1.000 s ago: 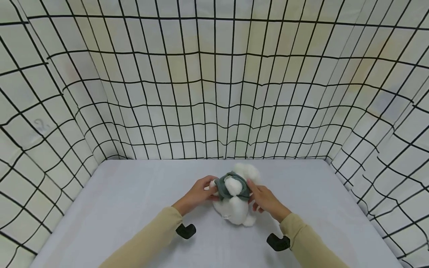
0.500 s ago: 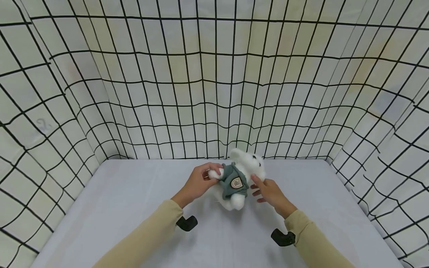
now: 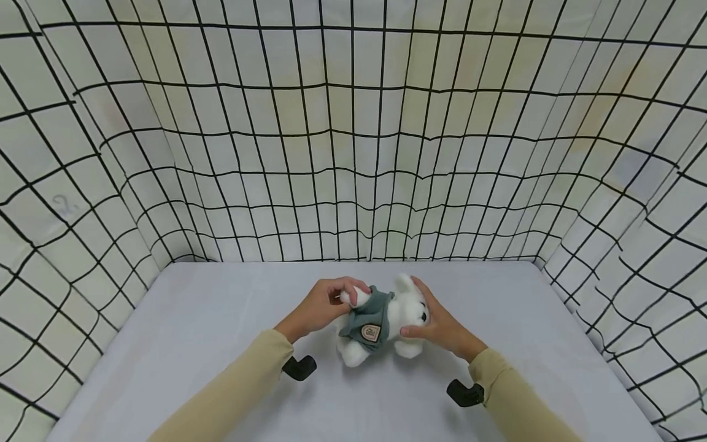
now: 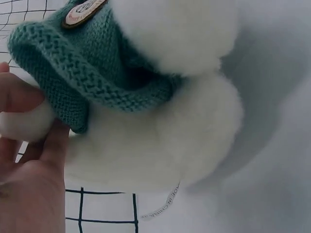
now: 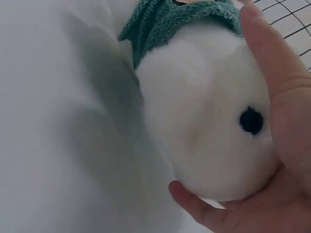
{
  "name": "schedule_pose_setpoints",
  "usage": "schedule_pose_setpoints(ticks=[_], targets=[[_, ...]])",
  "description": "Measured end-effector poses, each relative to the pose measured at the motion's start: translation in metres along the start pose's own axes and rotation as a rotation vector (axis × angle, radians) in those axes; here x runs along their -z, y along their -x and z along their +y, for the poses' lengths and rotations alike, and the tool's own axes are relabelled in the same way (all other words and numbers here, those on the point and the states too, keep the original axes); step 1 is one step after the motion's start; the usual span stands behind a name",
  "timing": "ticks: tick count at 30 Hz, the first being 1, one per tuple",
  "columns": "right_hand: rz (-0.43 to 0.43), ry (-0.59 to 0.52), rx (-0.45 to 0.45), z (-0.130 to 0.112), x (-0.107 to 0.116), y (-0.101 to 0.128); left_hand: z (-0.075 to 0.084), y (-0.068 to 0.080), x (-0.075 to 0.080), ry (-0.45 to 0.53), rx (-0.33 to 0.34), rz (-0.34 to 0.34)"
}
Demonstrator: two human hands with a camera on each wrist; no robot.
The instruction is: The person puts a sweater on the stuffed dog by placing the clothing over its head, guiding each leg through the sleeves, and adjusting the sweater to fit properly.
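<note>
The white fluffy plush dog [image 3: 386,322] in its green knitted sweater [image 3: 369,314] lies on its side on the pale grey surface [image 3: 193,344], near the middle, head towards your right. Your left hand [image 3: 320,305] pinches one white paw [image 3: 353,296] poking out of the sweater sleeve, fingers curled round it. Your right hand [image 3: 439,322] cups the head, fingers and thumb wrapped round the fur beside its black eye [image 5: 251,120]. A round badge [image 3: 368,333] sits on the sweater's front. A white sheet with a black grid [image 3: 353,153] walls in the surface on three sides
</note>
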State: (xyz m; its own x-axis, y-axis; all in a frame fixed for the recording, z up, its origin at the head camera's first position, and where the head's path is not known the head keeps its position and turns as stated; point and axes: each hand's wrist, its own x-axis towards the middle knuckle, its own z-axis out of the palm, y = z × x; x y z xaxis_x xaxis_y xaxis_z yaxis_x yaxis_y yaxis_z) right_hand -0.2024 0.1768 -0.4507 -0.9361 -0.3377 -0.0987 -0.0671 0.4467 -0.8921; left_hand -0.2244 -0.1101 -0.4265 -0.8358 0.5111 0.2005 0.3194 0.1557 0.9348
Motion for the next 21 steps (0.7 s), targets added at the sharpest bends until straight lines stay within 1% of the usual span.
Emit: schedule_pose_setpoints(ticks=[2, 5, 7, 9, 13, 16, 18, 21], targets=[[0.025, 0.041, 0.083, 0.002, -0.005, 0.000, -0.001, 0.001, 0.002, 0.000, -0.005, -0.001], [0.099, 0.148, 0.193, -0.001, -0.012, 0.000, -0.002, 0.001, 0.004, 0.019, -0.009, 0.016], [0.158, 0.218, 0.253, -0.005, -0.015, 0.001, -0.001, 0.000, 0.005, 0.030, -0.012, 0.026], [0.205, 0.258, 0.289, -0.007, -0.016, 0.002, 0.000, -0.001, 0.005, 0.040, -0.015, 0.029], [0.293, 0.311, 0.325, -0.009, -0.017, 0.006, 0.002, -0.001, 0.004, 0.006, -0.017, 0.036], [0.340, 0.346, 0.330, -0.010, -0.017, 0.008, 0.003, -0.001, 0.004, -0.041, -0.005, 0.063], [0.361, 0.372, 0.331, -0.011, -0.017, 0.009, 0.004, -0.003, 0.004, -0.047, 0.030, 0.079], [0.383, 0.406, 0.342, -0.013, -0.018, 0.008, 0.005, -0.005, 0.005, 0.025, 0.129, 0.080]])
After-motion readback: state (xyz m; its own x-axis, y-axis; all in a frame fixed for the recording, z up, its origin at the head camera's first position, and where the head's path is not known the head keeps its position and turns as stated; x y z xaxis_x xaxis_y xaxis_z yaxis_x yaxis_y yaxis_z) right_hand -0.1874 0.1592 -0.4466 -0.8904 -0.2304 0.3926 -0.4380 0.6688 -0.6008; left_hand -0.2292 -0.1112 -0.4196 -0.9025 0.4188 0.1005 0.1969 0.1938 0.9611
